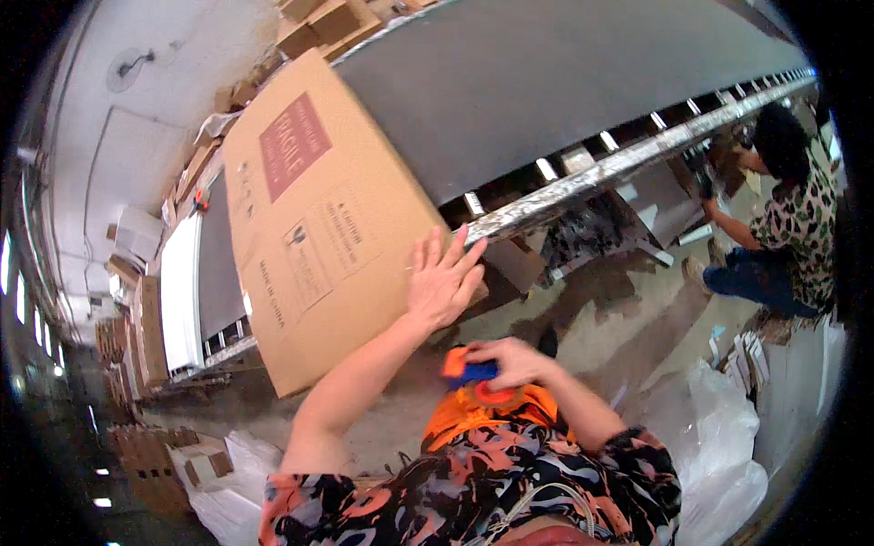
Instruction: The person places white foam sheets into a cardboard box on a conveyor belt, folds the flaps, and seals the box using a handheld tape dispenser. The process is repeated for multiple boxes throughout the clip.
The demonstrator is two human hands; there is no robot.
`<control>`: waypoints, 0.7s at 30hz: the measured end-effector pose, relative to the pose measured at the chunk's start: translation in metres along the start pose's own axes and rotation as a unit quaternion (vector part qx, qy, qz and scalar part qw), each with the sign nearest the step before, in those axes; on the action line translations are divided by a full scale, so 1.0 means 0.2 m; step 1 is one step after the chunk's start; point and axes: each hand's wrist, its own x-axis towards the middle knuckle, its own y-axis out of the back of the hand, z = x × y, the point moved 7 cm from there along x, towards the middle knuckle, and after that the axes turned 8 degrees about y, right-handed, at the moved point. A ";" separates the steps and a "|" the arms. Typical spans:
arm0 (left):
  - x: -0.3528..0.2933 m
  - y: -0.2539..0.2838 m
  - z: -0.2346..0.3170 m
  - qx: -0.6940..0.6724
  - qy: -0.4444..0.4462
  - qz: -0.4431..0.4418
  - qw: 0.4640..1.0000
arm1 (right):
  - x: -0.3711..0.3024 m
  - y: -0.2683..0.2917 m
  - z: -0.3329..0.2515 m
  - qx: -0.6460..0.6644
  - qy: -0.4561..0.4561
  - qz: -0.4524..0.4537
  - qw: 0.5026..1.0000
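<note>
A large flat cardboard box [373, 282] with a dark red printed panel lies at a slant across the grey conveyor belt [564, 73], its near end jutting past the belt's edge. My left hand [442, 284] rests on the box's right edge near the metal rail, fingers spread. In front of my body, my right hand [514, 362] is closed around an orange and blue tape dispenser [480, 371]. The dispenser is slightly blurred, and my fingers cover part of it.
White panels [180, 296] lie on the belt to the left, near a small orange-red object [200, 198]. A crouching person [787, 223] works at the right. Clear plastic sheeting [701, 423] lies at lower right. Stacked cartons [328, 23] stand beyond the belt.
</note>
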 end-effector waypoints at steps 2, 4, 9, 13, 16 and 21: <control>-0.01 0.05 -0.16 -0.338 0.065 0.048 0.938 | -0.06 0.20 -0.15 0.122 0.000 0.094 0.988; -0.13 0.17 -0.33 -0.501 0.104 0.102 0.853 | -0.03 0.31 -0.23 0.309 0.007 0.205 0.929; -0.84 0.37 -1.14 -0.197 0.243 0.210 0.926 | 0.63 0.31 -0.42 0.273 0.026 0.374 0.886; -1.55 0.35 -1.77 -0.036 0.453 0.188 0.871 | 1.36 0.16 -0.38 0.159 -0.021 0.344 0.925; -1.78 0.22 -1.96 -0.249 0.523 0.183 0.795 | 1.92 0.07 -0.29 0.142 -0.022 0.316 0.938; -1.77 0.19 -1.99 -0.515 0.460 0.121 0.713 | 2.22 0.01 -0.53 -0.094 0.019 0.309 0.946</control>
